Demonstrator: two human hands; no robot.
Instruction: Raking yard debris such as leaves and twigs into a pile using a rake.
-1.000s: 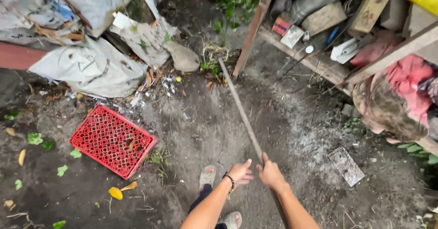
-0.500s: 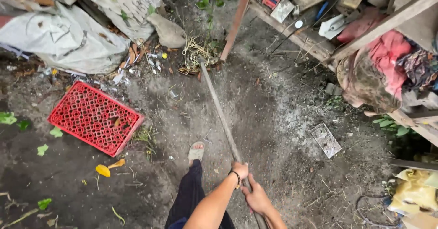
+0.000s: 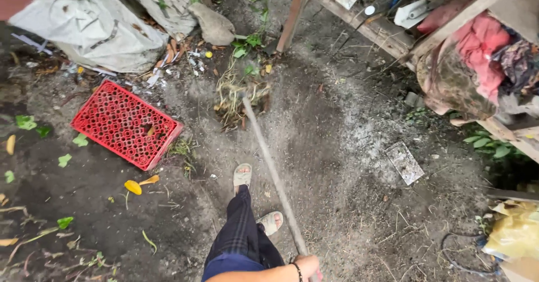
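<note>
Wooden rake handle (image 3: 272,172) gripped by hand (image 3: 307,265).

Single head-worn view, looking steeply down from standing height

The camera sits on the person's head and faces forward and down onto the dirt ground (image 3: 348,164). The person's own legs and left hand (image 3: 306,264) enter at the bottom edge, close to the lens; the red crate (image 3: 126,124) lies left of centre and the wooden shelf (image 3: 365,26) crosses the upper right, farther off. No second view shares the scene.
</note>
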